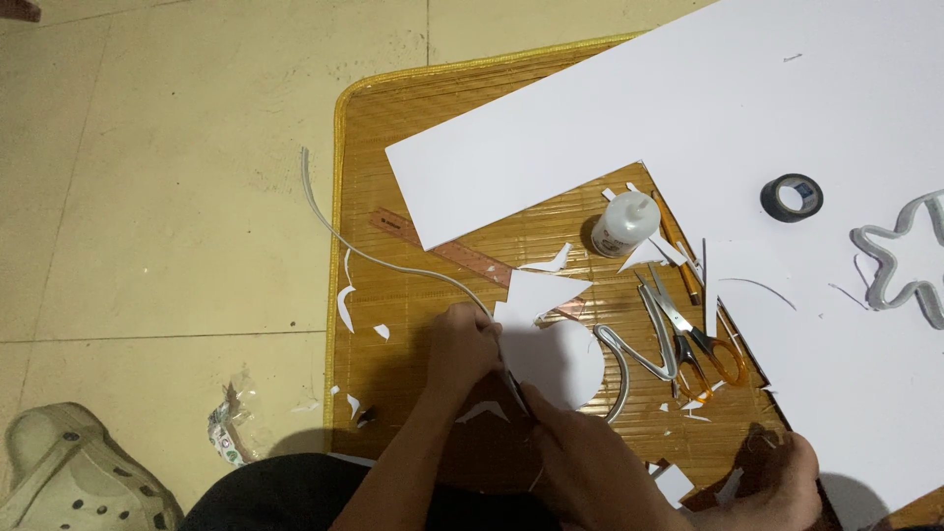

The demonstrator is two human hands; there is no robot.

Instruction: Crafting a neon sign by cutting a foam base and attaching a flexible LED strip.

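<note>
My left hand (460,346) is curled over the near end of a long thin white strip (339,231) that curves away across the bamboo mat (413,108). It rests at the edge of a round white paper piece (565,366). Just below and right of it, my right hand (580,457) grips a thin dark tool (515,388), perhaps a craft knife. The tool's tip lies against the left side of the round piece. My fingers hide the exact contact point.
A large white sheet (708,128) covers the mat's right side, carrying a black tape roll (791,197) and a star-shaped strip outline (900,264). A glue bottle (623,225), orange-handled scissors (693,339), a brown ruler (442,248) and paper scraps lie nearby. A sandal (69,472) sits on the tiled floor.
</note>
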